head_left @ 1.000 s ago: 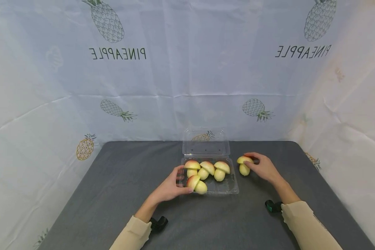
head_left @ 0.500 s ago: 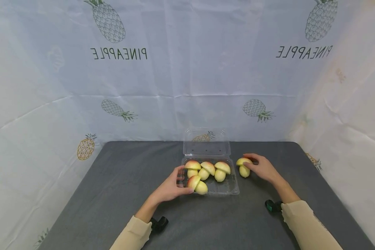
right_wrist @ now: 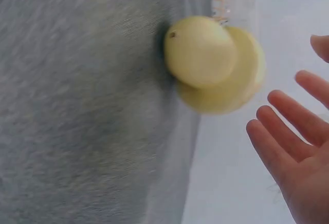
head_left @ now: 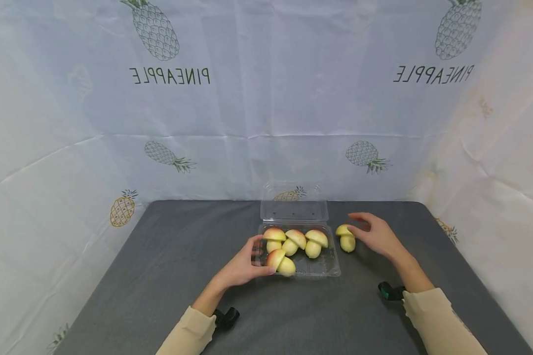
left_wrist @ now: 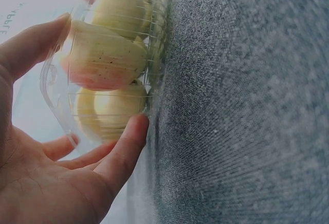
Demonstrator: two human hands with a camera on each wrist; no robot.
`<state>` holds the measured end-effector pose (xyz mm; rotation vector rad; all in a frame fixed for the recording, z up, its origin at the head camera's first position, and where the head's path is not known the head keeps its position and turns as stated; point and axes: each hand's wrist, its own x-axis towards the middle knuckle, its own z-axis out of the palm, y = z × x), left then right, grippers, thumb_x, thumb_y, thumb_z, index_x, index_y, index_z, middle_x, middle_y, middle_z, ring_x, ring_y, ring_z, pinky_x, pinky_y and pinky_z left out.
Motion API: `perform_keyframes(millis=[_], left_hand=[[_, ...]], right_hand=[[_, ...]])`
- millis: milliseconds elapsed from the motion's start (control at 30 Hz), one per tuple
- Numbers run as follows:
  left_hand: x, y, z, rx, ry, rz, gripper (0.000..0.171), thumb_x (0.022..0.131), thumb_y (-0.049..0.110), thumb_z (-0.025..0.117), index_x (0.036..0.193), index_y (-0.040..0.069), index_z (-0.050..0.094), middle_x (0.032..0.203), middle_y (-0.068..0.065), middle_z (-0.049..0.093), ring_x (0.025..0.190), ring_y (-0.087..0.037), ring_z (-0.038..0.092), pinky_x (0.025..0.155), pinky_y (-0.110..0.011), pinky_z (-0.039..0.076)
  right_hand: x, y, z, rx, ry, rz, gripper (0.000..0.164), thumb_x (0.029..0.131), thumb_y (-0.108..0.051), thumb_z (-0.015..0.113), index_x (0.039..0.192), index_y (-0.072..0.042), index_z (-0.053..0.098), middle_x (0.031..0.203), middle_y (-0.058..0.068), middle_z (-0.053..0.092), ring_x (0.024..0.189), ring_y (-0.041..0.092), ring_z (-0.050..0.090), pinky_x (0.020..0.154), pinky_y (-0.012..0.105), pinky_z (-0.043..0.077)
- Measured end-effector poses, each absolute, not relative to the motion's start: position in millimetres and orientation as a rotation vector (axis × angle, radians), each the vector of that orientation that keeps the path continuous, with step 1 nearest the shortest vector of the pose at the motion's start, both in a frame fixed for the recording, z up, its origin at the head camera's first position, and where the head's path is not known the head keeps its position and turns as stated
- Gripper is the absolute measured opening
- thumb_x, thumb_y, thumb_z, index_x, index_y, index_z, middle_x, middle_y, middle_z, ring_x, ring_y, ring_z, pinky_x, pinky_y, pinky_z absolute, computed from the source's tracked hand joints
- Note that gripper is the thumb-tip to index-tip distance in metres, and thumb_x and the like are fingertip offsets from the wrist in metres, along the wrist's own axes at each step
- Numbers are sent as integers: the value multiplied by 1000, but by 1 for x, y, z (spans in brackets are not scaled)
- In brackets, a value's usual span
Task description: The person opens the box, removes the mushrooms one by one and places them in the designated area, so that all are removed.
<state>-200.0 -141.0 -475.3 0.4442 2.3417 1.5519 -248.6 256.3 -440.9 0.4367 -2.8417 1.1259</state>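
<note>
A clear plastic clamshell container (head_left: 319, 267) lies on the table with several yellow mushroom-shaped pieces (head_left: 295, 239) inside, their caps tinged red. My left hand (head_left: 243, 266) grips its left side, thumb at the front rim; the left wrist view shows fingertips (left_wrist: 134, 129) against the clear wall. To the container's right one more mushroom-shaped piece (head_left: 347, 242) stands on the table with its cap away from me. My right hand (head_left: 376, 237) is just right of that piece. In the right wrist view its fingers (right_wrist: 277, 116) are spread, apart from the piece and holding nothing.
The container's clear lid (head_left: 293, 211) stands raised at the back, near the pineapple-print cloth (head_left: 231, 108). This cloth walls the back and sides of the dark grey table (head_left: 182, 246). Black wrist devices (head_left: 225, 318) sit on both forearms.
The right hand has let go of the loose mushroom-shaped piece and drawn slightly right, its fingers opening. The left hand and the container stay in place.
</note>
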Motion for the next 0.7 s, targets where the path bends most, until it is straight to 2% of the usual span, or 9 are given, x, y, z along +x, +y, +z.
perform_keyframes(millis=[133,333,700], left_hand=[[-201,-141,-477,429,2343,1536,98,89,33,81,161,9,19,155,-21,33,137,-40,45,101,-50,50],[-203,-142,-478,420,2339,1532,100,88,36,81,161,12,18,157,-19,31,138,-37,44,102,-49,50],[-202,-141,-478,420,2347,1537,99,88,33,81,161,9,19,156,-21,33,137,-40,45,101,-50,50]], right_hand=[[-244,251,-433,501,-2807,1116,51,103,-29,64,143,1,54,141,26,53,129,49,49,106,62,43],[-237,241,-424,578,-2747,1154,48,102,-29,65,142,-2,56,139,23,55,127,49,51,102,64,45],[-223,217,-413,674,-2720,1273,45,101,-27,67,140,-6,59,139,19,57,128,48,52,106,60,44]])
